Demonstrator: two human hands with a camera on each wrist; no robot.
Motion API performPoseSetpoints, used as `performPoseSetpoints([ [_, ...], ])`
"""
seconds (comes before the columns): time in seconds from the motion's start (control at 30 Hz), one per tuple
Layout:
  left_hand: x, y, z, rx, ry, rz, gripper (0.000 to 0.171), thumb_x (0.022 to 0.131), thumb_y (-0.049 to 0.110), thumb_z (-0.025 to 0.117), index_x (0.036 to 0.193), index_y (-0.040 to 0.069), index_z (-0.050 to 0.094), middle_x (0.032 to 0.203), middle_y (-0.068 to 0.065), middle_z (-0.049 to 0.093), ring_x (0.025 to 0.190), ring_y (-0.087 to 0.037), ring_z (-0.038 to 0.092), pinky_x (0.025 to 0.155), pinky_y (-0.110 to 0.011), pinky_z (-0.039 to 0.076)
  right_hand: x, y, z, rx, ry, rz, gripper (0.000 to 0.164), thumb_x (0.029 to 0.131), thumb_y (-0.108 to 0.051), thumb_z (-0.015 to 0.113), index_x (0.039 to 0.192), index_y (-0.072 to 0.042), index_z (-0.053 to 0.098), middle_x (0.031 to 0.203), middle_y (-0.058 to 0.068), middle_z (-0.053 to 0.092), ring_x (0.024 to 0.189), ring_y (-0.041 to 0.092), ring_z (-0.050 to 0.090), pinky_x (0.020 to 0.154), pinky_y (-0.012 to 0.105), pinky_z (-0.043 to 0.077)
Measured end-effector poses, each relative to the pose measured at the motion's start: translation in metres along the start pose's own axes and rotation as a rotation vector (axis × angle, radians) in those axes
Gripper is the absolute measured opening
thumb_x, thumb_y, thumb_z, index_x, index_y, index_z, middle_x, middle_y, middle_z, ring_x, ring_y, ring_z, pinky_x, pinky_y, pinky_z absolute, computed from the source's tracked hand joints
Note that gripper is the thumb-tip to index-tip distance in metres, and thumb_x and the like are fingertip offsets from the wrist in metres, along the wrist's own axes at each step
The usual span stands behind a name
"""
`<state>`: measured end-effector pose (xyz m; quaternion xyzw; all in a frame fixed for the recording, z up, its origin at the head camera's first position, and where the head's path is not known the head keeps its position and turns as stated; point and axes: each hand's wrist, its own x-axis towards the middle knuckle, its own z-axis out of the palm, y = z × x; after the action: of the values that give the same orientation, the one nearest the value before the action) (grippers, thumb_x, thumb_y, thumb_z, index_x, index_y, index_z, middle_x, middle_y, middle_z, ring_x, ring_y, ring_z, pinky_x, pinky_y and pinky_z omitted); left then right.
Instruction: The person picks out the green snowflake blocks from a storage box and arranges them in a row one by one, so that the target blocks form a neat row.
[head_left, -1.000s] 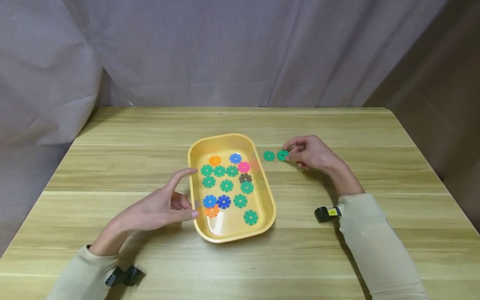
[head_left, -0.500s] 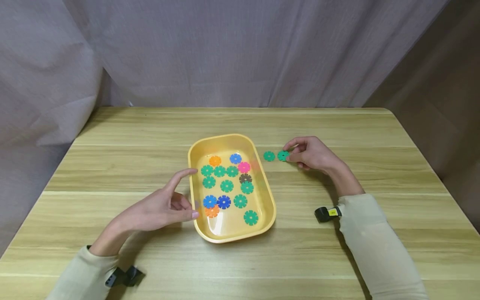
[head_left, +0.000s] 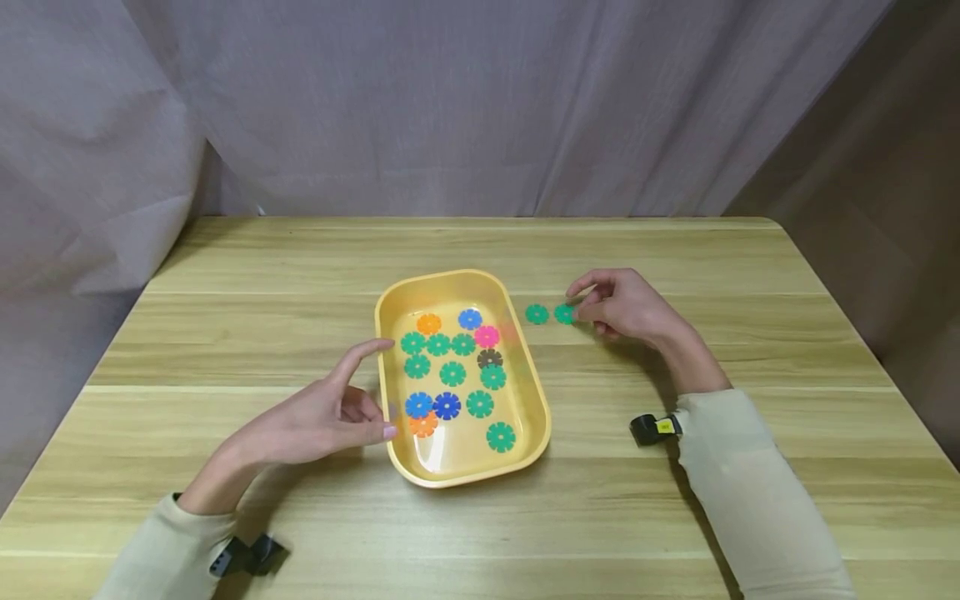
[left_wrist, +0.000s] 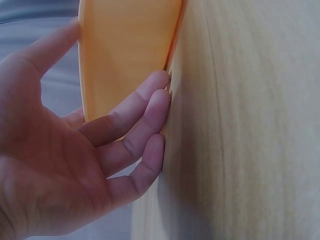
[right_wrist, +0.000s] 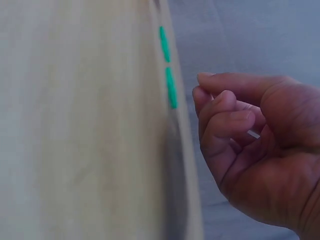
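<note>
Right hand (head_left: 630,308): fingers curled, tips of thumb and forefinger close together, no piece visible between them; I judge the grasp vacant. Just beside those fingertips a green disc (head_left: 563,314) lies flat on the table (head_left: 600,517), right of the tray (head_left: 461,450); a second green disc (head_left: 536,314) lies between it and the tray. Left hand (head_left: 315,421): grasping the tray's left rim with thumb and finger, other fingers against the outer wall.

Handling, in my judgement: discs light, stiff, fairly slick, hardly fragile; best pinched across opposite edges, being thin. Tray probably rigid, best held by its rim.

Appearance: each green disc round, notched around its edge. Tray yellow, round-cornered, containing similar discs, mostly green, plus blue, orange, pink and brown.
</note>
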<state>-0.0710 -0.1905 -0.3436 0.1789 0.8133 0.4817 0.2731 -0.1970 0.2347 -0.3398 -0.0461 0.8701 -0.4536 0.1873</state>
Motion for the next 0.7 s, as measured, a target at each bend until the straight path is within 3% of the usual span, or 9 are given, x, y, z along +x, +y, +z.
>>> performPoseSetpoints([
  [0.47,0.003,0.001,0.0,0.006,0.0,0.006,0.102,0.096,0.032,0.08,0.167,0.028,0.008,0.099,-0.008,0.075,0.09,-0.027,0.074,0.083,-0.033,0.059,-0.023,-0.04,0.003,-0.02,0.03,-0.124,0.034,0.096,-0.013,0.076,0.128,-0.003,0.068,0.096,0.005,0.061,0.057,0.012,0.05,0.052,0.027,0.043],
  [0.7,0.003,0.002,-0.001,0.004,0.0,-0.004,0.101,0.095,0.032,0.081,0.167,0.029,0.009,0.098,-0.008,0.074,0.089,-0.028,0.073,0.081,-0.033,0.058,-0.04,-0.061,0.015,0.021,-0.003,-0.187,0.024,0.094,-0.006,0.075,0.118,-0.004,0.072,0.098,0.009,0.063,0.056,0.01,0.048,0.052,0.024,0.042],
])
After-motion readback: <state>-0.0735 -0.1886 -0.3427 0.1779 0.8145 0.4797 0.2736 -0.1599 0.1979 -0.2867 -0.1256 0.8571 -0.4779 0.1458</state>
